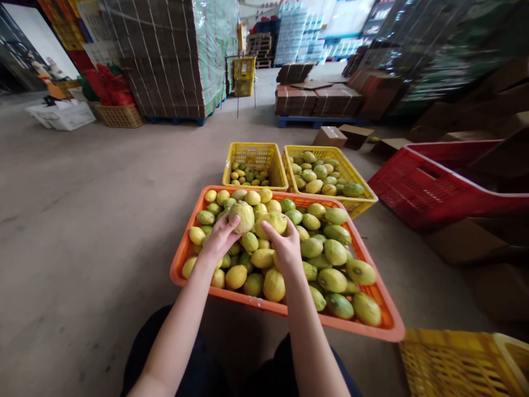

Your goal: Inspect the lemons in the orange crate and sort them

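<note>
My left hand (223, 238) is closed round a roundish yellow-green papaya (242, 216), its thumb on the near side. Just to the right, my right hand (284, 242) grips a longer, yellower papaya (271, 223) with the thumb on top. Both fruits are held close together over a wide orange tray (229, 296). Many papayas lie in this tray, small yellow ones mostly on the left and larger greenish ones, such as this papaya (333, 280), on the right. My fingers' undersides are hidden by the fruits and hands.
Behind the tray stand two yellow crates with papayas, the left crate (281, 172) and the right crate (363, 205). A red bin (407, 182) is at the right. Another yellow crate (454, 358) sits at the lower right. Wrapped pallet stacks (161, 60) and cardboard boxes (330, 136) stand farther back.
</note>
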The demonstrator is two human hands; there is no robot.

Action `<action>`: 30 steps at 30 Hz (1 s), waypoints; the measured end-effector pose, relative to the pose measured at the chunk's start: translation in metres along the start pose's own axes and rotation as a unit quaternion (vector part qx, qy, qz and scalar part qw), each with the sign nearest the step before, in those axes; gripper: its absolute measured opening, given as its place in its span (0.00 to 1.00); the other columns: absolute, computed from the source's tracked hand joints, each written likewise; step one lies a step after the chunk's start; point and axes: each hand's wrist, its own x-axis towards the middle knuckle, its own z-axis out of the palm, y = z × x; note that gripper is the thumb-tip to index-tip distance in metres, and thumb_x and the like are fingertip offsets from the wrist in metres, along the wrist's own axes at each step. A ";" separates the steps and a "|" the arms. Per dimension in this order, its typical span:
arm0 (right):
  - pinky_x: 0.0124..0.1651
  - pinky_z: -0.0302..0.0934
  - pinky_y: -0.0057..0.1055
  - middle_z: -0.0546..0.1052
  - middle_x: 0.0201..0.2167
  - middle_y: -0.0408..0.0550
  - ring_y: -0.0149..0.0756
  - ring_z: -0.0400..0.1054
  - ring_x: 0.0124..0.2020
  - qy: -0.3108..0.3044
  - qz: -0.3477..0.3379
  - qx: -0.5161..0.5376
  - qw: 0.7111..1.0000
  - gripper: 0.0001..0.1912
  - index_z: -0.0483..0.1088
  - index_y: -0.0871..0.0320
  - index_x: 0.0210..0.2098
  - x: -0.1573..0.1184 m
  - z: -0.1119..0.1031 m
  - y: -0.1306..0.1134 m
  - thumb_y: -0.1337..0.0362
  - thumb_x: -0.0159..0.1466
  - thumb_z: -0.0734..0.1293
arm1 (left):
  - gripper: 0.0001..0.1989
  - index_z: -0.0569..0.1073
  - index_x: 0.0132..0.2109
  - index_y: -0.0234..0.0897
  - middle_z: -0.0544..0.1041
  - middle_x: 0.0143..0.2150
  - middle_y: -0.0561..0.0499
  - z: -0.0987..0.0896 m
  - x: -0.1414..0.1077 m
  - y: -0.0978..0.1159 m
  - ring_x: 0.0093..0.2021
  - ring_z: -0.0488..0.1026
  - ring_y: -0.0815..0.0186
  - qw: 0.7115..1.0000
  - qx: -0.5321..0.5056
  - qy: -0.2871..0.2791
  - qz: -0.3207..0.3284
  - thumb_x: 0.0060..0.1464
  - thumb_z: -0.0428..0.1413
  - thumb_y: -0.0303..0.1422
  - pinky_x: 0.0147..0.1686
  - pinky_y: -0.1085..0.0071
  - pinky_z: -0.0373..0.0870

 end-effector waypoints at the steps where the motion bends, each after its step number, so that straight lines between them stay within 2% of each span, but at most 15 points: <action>1: 0.41 0.72 0.25 0.83 0.34 0.40 0.32 0.75 0.35 -0.002 -0.018 -0.015 1.000 0.23 0.81 0.57 0.41 -0.001 0.001 -0.002 0.68 0.47 0.86 | 0.21 0.77 0.60 0.40 0.85 0.51 0.44 -0.003 0.001 -0.002 0.55 0.83 0.53 1.000 0.016 -0.003 0.010 0.61 0.59 0.22 0.60 0.54 0.79; 3: 0.44 0.72 0.26 0.82 0.34 0.38 0.33 0.74 0.37 0.004 -0.057 -0.048 0.997 0.26 0.81 0.55 0.41 -0.002 0.003 -0.006 0.71 0.44 0.87 | 0.19 0.79 0.54 0.40 0.85 0.48 0.46 -0.006 0.001 -0.003 0.52 0.83 0.56 0.998 0.057 -0.009 0.038 0.56 0.65 0.22 0.58 0.61 0.79; 6: 0.57 0.71 0.33 0.82 0.40 0.40 0.40 0.74 0.47 0.024 -0.107 -0.115 0.987 0.31 0.82 0.51 0.42 -0.005 0.003 -0.013 0.71 0.39 0.88 | 0.16 0.79 0.47 0.40 0.82 0.45 0.48 -0.006 0.000 -0.003 0.50 0.81 0.61 0.991 0.091 -0.011 0.099 0.52 0.71 0.27 0.55 0.70 0.77; 9: 0.70 0.64 0.44 0.82 0.46 0.43 0.49 0.70 0.58 0.025 -0.130 -0.147 0.980 0.33 0.83 0.48 0.43 -0.006 0.002 -0.019 0.67 0.38 0.89 | 0.14 0.78 0.44 0.40 0.80 0.47 0.48 -0.001 -0.002 0.000 0.53 0.78 0.63 0.985 0.087 -0.006 0.146 0.51 0.71 0.28 0.55 0.74 0.74; 13: 0.75 0.58 0.53 0.81 0.50 0.46 0.54 0.67 0.63 -0.004 -0.131 -0.160 0.978 0.30 0.82 0.46 0.42 -0.008 0.001 -0.024 0.59 0.41 0.89 | 0.16 0.78 0.42 0.40 0.79 0.48 0.49 0.002 -0.004 0.001 0.55 0.76 0.62 0.975 0.128 -0.032 0.177 0.47 0.70 0.22 0.55 0.76 0.71; 17: 0.75 0.58 0.51 0.81 0.49 0.45 0.52 0.69 0.61 -0.005 -0.141 -0.184 0.973 0.30 0.82 0.46 0.43 -0.011 0.002 -0.023 0.57 0.42 0.89 | 0.21 0.80 0.42 0.38 0.79 0.46 0.50 0.003 -0.005 0.000 0.52 0.76 0.62 0.964 0.176 -0.048 0.192 0.41 0.72 0.18 0.53 0.77 0.70; 21: 0.71 0.62 0.49 0.82 0.48 0.47 0.51 0.73 0.56 0.005 -0.176 -0.227 0.958 0.31 0.81 0.48 0.44 -0.010 0.002 -0.020 0.53 0.43 0.88 | 0.26 0.79 0.43 0.38 0.79 0.45 0.51 0.003 -0.005 0.001 0.50 0.76 0.63 0.949 0.230 -0.057 0.210 0.35 0.76 0.20 0.52 0.75 0.71; 26: 0.60 0.71 0.53 0.83 0.48 0.53 0.55 0.76 0.52 -0.017 -0.243 -0.346 0.906 0.34 0.78 0.52 0.48 -0.006 -0.004 -0.014 0.39 0.50 0.82 | 0.36 0.75 0.46 0.41 0.78 0.48 0.51 -0.006 0.000 0.004 0.51 0.76 0.59 0.917 0.328 -0.083 0.209 0.26 0.79 0.26 0.55 0.65 0.74; 28: 0.57 0.72 0.52 0.83 0.47 0.54 0.54 0.77 0.50 -0.015 -0.240 -0.367 0.899 0.35 0.76 0.53 0.49 -0.005 -0.006 -0.013 0.37 0.52 0.80 | 0.38 0.75 0.48 0.42 0.79 0.47 0.51 -0.010 0.002 0.003 0.49 0.76 0.58 0.916 0.335 -0.092 0.201 0.28 0.80 0.30 0.52 0.63 0.75; 30: 0.53 0.73 0.50 0.83 0.43 0.52 0.52 0.77 0.45 -0.003 -0.202 -0.362 0.910 0.35 0.76 0.54 0.49 -0.005 -0.005 -0.012 0.36 0.53 0.78 | 0.38 0.76 0.51 0.43 0.79 0.48 0.50 -0.014 0.005 -0.001 0.48 0.77 0.57 0.925 0.318 -0.092 0.185 0.30 0.81 0.34 0.51 0.62 0.76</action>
